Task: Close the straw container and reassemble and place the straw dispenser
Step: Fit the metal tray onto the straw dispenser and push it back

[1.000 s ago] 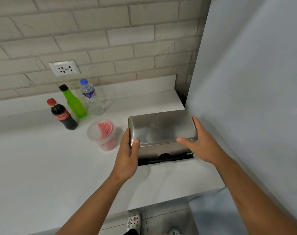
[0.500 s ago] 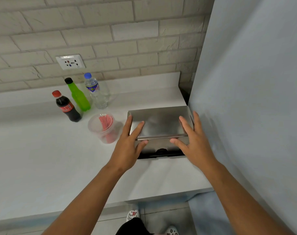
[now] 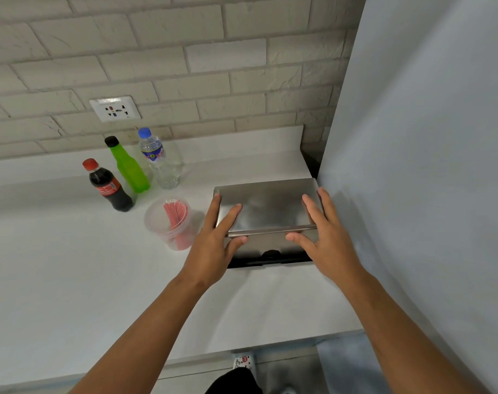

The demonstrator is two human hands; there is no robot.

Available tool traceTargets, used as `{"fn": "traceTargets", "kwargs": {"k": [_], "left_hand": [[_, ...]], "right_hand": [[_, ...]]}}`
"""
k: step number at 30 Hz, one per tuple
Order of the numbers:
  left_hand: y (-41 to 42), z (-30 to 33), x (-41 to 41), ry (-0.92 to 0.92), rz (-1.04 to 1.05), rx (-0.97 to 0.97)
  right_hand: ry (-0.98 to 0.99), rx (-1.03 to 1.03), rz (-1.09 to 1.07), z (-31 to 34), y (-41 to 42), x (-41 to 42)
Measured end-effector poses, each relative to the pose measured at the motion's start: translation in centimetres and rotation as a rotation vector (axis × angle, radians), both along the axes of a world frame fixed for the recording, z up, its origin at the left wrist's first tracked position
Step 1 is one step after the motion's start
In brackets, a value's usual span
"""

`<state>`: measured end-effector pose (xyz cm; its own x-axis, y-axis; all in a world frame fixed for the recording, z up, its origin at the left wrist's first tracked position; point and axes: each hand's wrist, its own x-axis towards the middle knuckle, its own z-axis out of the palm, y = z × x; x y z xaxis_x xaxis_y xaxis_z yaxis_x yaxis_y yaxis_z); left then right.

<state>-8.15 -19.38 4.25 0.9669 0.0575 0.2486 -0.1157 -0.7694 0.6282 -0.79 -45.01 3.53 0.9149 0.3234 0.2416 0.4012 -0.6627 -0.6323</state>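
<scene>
A stainless-steel straw dispenser (image 3: 267,206) stands on the white counter (image 3: 57,265), its right end against a grey panel. Its lid is down, and a dark slot shows along the front bottom. My left hand (image 3: 216,240) lies on the lid's left end with the fingers spread flat and the thumb on the front face. My right hand (image 3: 324,237) lies the same way on the right end. Just left of the dispenser is a clear plastic straw container (image 3: 171,223) holding red straws, with no lid on it.
Behind the container stand a cola bottle (image 3: 109,186), a green bottle (image 3: 128,166) and a water bottle (image 3: 159,163). A wall socket (image 3: 115,108) sits in the brick wall. The grey panel (image 3: 427,166) bounds the right side. The counter's front edge (image 3: 242,351) is near me.
A second ago both hands gripped the dispenser's ends and held it tilted. It now rests flat on the counter, and the hands lie spread on its lid.
</scene>
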Motion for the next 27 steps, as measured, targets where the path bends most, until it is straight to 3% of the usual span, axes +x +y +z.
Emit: {"fn": "traceTargets", "kwargs": {"k": [25,27], "left_hand": [[3.5,-0.2,14.6,0.003,0.022,0.029],[4.7,-0.1,18.7,0.013,0.02,0.011]], "right_hand": [[0.006,0.016,0.007,-0.1,3.4,14.8],[0.025,0.027,0.002,0.0,4.5,18.8]]}}
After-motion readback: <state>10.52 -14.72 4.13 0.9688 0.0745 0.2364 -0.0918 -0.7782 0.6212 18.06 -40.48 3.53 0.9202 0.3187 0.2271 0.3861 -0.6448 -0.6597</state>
